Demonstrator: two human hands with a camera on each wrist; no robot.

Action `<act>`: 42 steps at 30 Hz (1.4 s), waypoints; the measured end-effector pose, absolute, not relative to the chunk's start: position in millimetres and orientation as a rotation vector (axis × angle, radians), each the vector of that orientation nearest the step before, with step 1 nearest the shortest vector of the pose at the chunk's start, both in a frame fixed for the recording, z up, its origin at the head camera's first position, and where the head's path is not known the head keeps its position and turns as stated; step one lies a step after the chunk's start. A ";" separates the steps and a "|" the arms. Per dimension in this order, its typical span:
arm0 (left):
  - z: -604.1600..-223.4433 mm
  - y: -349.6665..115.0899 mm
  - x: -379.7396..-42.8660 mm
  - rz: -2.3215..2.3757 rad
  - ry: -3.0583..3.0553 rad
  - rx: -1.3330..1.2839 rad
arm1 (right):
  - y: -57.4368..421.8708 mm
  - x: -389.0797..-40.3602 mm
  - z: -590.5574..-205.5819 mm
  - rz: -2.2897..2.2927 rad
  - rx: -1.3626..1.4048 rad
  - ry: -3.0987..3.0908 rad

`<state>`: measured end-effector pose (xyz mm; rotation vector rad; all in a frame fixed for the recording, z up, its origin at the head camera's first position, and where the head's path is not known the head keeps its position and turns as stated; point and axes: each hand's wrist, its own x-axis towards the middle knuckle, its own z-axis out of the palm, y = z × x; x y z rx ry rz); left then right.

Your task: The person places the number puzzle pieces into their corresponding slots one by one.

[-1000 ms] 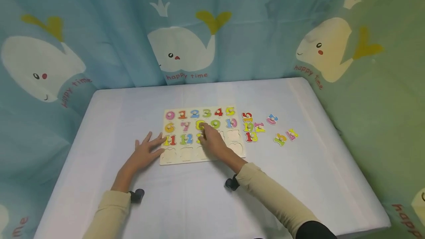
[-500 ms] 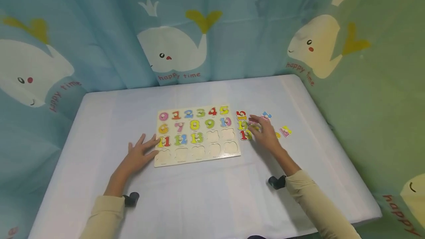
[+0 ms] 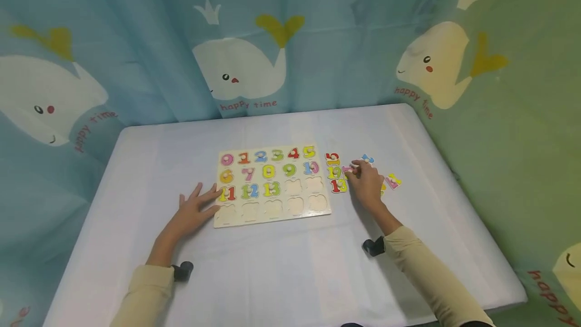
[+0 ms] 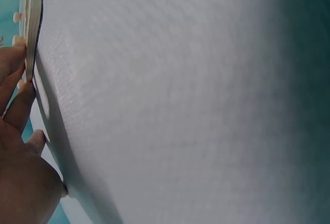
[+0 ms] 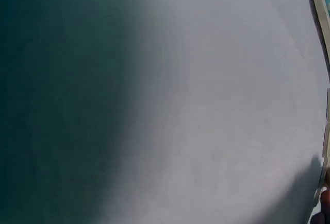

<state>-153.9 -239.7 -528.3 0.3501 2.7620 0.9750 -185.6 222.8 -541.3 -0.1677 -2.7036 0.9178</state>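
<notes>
A wooden number puzzle board (image 3: 245,218) lies on the table, with knobbed number pieces from 0 to 13 in its upper rows. My left hand (image 3: 189,213) rests with spread fingers on the board's left edge; the left wrist view shows those fingers (image 4: 18,105) against the board's side. Right of the board, my right hand (image 3: 368,185) pinches a pink-and-yellow number piece (image 3: 347,169), which the fingers partly cover. Beside it lie a red-and-yellow 15 (image 3: 333,159), a green-and-yellow 19 (image 3: 334,172) and a red-and-green 13-like piece (image 3: 338,185).
A blue-and-pink piece (image 3: 368,159) and a pink-and-yellow piece (image 3: 393,181) lie farther right, with another mostly hidden by the right hand. The white-covered table (image 3: 272,276) backs onto a whale-print curtain (image 3: 317,74). Several recesses in the board's lower rows hold no piece.
My right hand has left the 13 on the board, moved right to the loose pieces, and closed its fingertips on one. My left hand stays at the board's edge. The head view shifted slightly.
</notes>
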 end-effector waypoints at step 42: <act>-530.0 -237.0 -152.7 0.964 2.772 0.335 | 216.7 -213.3 -520.7 1.228 0.169 -2.745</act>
